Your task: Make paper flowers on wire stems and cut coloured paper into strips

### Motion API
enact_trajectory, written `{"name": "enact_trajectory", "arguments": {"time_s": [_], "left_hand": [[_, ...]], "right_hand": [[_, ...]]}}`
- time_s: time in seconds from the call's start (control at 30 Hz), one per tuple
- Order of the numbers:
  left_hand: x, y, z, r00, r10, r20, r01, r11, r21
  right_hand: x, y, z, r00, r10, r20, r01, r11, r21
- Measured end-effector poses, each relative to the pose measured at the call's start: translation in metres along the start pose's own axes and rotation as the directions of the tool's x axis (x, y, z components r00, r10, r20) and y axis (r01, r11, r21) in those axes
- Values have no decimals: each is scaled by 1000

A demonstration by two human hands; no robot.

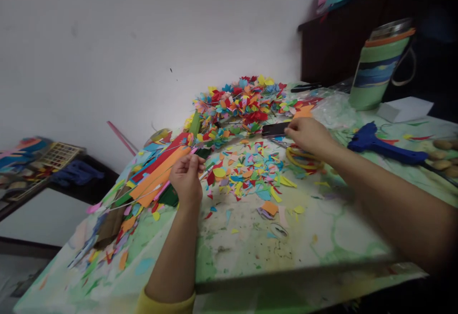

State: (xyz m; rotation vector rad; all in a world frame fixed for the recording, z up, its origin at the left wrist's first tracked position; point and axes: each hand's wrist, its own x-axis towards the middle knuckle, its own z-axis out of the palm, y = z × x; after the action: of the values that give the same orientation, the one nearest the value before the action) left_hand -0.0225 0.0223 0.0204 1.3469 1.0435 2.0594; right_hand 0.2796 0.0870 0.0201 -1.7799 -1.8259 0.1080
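My left hand (pixel 188 175) is closed in a pinch above the table's left middle; what sits between its fingertips is too small to make out. A thin white stick with a green end (pixel 206 171) shows just beside it. Further right, my right hand (pixel 309 135) has its fingers drawn together at the right end of a dark, flat, rectangular thing (pixel 275 130). Whether it grips that thing cannot be seen. Under this hand lies a yellow ring-shaped roll (pixel 304 160). Small colourful paper scraps (pixel 246 168) are scattered between both hands.
A large bunch of multicoloured paper flowers (pixel 239 99) stands at the back. Orange paper strips (pixel 157 175) lie left. On the right are a blue glue gun (pixel 388 149), a white box (pixel 406 109) and a green-sleeved cup (pixel 379 70). The table's front edge (pixel 296 273) is close.
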Motion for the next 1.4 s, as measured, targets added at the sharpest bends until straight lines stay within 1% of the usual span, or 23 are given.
{"name": "enact_trajectory", "arguments": {"time_s": [0.07, 0.13, 0.23, 0.37, 0.53, 0.6, 0.7, 0.87, 0.97, 1.07, 1.17, 1.27, 1.33, 1.4], "left_hand": [[-6, 1, 3, 995, 75, 70, -83, 989, 122], [-9, 1, 4, 988, 105, 117, -127, 971, 202], [-12, 1, 3, 983, 118, 142, -154, 949, 275], [-12, 0, 2, 985, 124, 122, -156, 943, 295], [-12, -3, 2, 986, 139, 95, -161, 944, 288], [-12, -3, 2, 984, 155, 88, -174, 941, 289], [-13, -3, 2, 978, 185, 96, -206, 931, 300], [-12, -6, 1, 967, 223, 123, -252, 901, 353], [-11, -6, 1, 973, 202, 108, -228, 906, 357], [-12, -6, 1, 978, 181, 101, -206, 899, 387], [-11, -9, 0, 988, 137, 64, -152, 913, 379], [-8, -13, 0, 999, 46, -12, -42, 967, 250], [-7, -14, 1, 999, -4, -39, 10, 989, 145], [-6, -14, 3, 999, -30, -39, 32, 998, 50]], "right_hand": [[-3, 9, -6, 991, 30, 130, 3, 970, -243], [-7, 17, -8, 973, 69, 222, 20, 927, -373], [-8, 25, -9, 959, 78, 273, 50, 901, -431], [-5, 30, -16, 939, 133, 317, 25, 892, -450], [-1, 39, -28, 948, 204, 244, -72, 886, -458], [0, 42, -30, 935, 228, 271, -89, 891, -445], [0, 42, -29, 920, 216, 326, -65, 906, -419], [-3, 34, -21, 932, 159, 326, -19, 919, -393], [-6, 28, -16, 938, 120, 325, 14, 923, -384], [-10, 21, -13, 941, 108, 320, 24, 923, -383], [-19, 20, -20, 960, 96, 263, 17, 917, -398], [-32, 36, -41, 984, 101, 149, -20, 884, -467], [-43, 57, -56, 978, 176, 113, -85, 827, -556], [-51, 81, -67, 948, 284, 140, -142, 776, -615]]}}
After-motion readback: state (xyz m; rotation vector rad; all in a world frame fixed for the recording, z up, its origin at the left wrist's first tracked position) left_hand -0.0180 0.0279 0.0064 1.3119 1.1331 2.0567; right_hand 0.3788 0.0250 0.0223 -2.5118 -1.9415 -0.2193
